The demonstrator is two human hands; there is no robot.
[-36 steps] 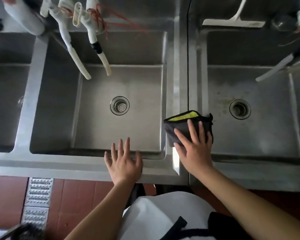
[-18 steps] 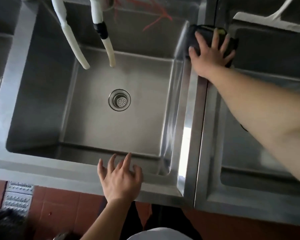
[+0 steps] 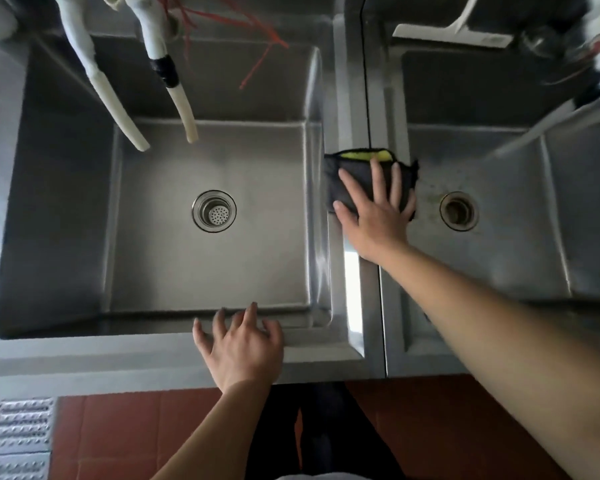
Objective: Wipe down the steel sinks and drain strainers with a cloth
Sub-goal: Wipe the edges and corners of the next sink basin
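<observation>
Head view: right hand [image 3: 374,216], fingers spread, presses cloth [image 3: 347,174] on the sinks' divider to wipe; left hand [image 3: 241,344], fingers apart, braces on the rim [image 3: 84,362].

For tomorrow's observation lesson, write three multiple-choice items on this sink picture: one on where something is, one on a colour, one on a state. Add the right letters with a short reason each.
1. Where does the cloth lie?
A. in the left sink's drain
B. on the steel divider between the two sinks
C. on the red floor

2. What colour shows at the cloth's far edge?
A. yellow
B. pink
C. white

3. How is the right hand placed?
A. clenched in a fist, clear of the cloth
B. wrapped round a hose
C. flat, fingers spread, pressing on the cloth

Answers: 1 B, the cloth straddles the divider, with the left sink on one side and the right sink on the other. 2 A, a yellow strip peeks out beyond the fingertips. 3 C, the fingers lie straight across the dark cloth, while the left hand rests on the front rim.
</observation>
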